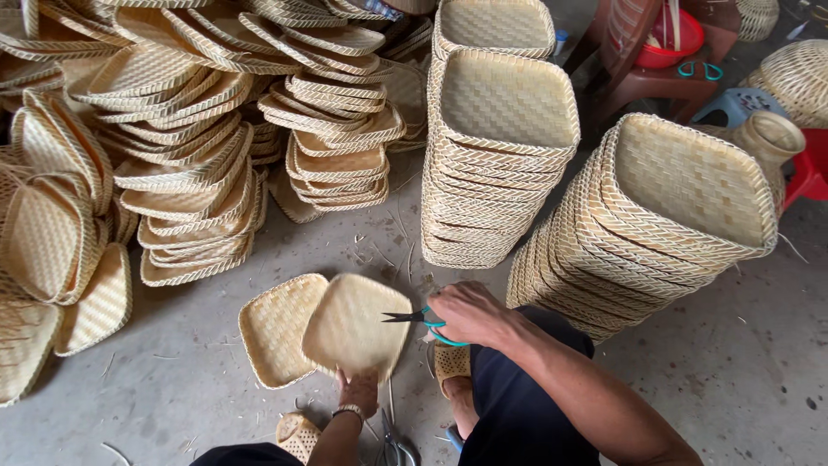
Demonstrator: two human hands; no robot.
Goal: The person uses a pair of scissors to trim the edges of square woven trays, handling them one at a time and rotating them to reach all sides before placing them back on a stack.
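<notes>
Head-camera view, looking down at a person seated on a concrete floor (733,380) among woven bamboo trays. The left hand (359,390) is closed on the near edge of a shallow square tray (349,326), holding it tilted up off the ground and partly over a second tray (274,330) that lies flat just beside it. The right hand (470,312) is curled shut through the teal handles of a pair of scissors (414,318), blades slightly parted, tips pointing at the held tray's right rim — near it, though contact cannot be made out. Tall nested stacks (500,164) rise behind, another stack (655,216) leans at the right, and looser piles (185,164) crowd the left. A second pair of scissors (395,444) lies on the floor by the left wrist. The risk, by the look of it: the tray is pinched at one edge only, so it could swing under the blades and the cut could bite into the rim weave — or drift toward the holding fingers.
</notes>
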